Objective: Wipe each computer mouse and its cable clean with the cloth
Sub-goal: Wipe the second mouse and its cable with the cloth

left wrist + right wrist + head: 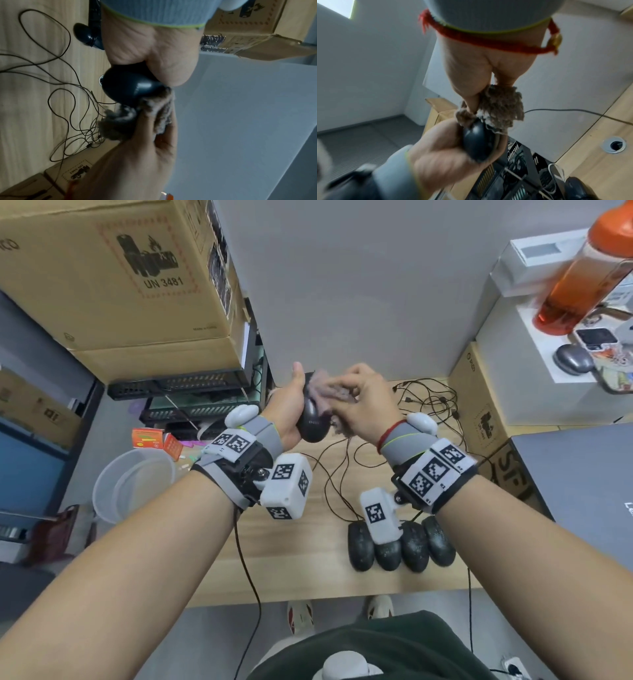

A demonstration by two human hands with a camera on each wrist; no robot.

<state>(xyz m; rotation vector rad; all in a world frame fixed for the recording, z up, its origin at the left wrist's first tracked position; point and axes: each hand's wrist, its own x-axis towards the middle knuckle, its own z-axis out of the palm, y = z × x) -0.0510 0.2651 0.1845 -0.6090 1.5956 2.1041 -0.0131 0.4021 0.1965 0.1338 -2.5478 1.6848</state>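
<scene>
Four mice (399, 542) lie tabled, seemingly; one mouse (312, 419) held.

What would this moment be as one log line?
left hand: holds black mouse | right hand: rubs cloth on it | row of mice: on desk

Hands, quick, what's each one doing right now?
Left hand: closed, gripping a black mouse held above the desk.
Right hand: closed, pinching the cloth against that mouse.
</scene>
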